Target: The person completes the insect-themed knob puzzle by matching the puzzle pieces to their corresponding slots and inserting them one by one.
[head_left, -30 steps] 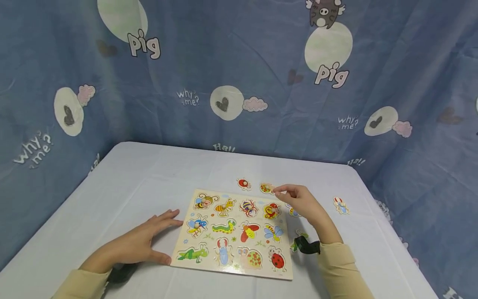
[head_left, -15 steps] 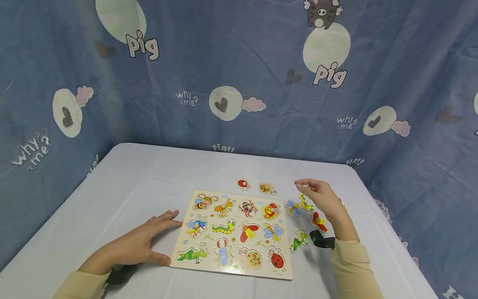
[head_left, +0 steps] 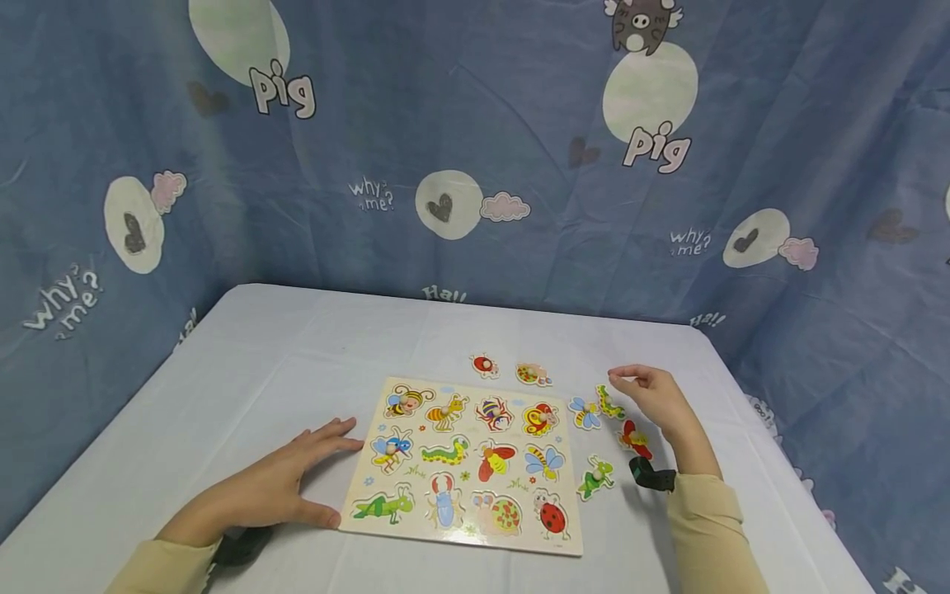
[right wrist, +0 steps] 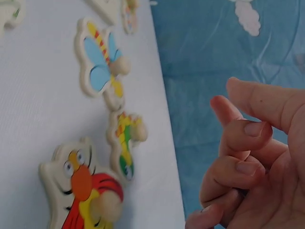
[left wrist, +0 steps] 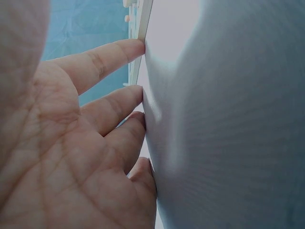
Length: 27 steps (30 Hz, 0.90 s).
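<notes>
A wooden insect puzzle board (head_left: 416, 477) lies on the table, with knobbed pieces such as the bee (head_left: 406, 402) and spider (head_left: 494, 414) in it. My left hand (head_left: 270, 478) rests spread on the cloth, thumb and a fingertip touching the board's left edge. Above the table to the right, my right hand (head_left: 656, 400) holds nothing; its thumb and forefinger point forward, the other fingers loosely bent. Closest to it are the loose caterpillar piece (right wrist: 126, 143), the dragonfly piece (right wrist: 97, 64) and the red-winged fly piece (right wrist: 83, 191).
Beyond the board lie a loose ladybird piece (head_left: 485, 365) and a snail piece (head_left: 533, 374). A grasshopper piece (head_left: 596, 478) sits by the board's right edge. White cloth covers the table (head_left: 334, 338), and a blue printed curtain (head_left: 475, 115) hangs behind.
My right hand has left the snail piece and moved right, uncovering the dragonfly, caterpillar, fly and grasshopper pieces; the stag beetle piece is now hidden behind it. My left hand stays put.
</notes>
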Motion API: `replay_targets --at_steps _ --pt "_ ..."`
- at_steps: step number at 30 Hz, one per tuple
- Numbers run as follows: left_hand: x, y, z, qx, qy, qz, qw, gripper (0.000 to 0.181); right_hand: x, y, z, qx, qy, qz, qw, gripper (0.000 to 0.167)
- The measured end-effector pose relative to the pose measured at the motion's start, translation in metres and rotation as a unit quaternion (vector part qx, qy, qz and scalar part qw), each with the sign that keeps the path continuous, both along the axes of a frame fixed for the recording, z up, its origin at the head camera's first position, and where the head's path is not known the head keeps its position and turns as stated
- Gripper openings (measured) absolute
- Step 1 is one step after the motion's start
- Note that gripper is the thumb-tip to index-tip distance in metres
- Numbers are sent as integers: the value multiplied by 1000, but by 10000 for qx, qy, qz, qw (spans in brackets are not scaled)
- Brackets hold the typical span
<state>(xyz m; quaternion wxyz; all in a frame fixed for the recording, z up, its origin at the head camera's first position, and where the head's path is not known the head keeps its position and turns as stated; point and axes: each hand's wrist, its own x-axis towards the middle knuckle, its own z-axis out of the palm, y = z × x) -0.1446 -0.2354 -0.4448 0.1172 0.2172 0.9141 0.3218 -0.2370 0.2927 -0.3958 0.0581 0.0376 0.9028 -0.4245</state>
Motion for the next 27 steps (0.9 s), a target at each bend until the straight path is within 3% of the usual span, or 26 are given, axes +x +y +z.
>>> replay_targets --at_steps 14,22,27 --pt "0 1 -1 -47 -102 85 9999 94 -8 10 -21 114 -798 -492 9955 47" --pt "0 1 -1 -55 -81 71 9999 94 -10 10 -35 303 -667 -421 9964 42" --pt "-2 0 0 -83 -52 46 9999 94 -11 8 -36 376 -632 -454 9963 39"
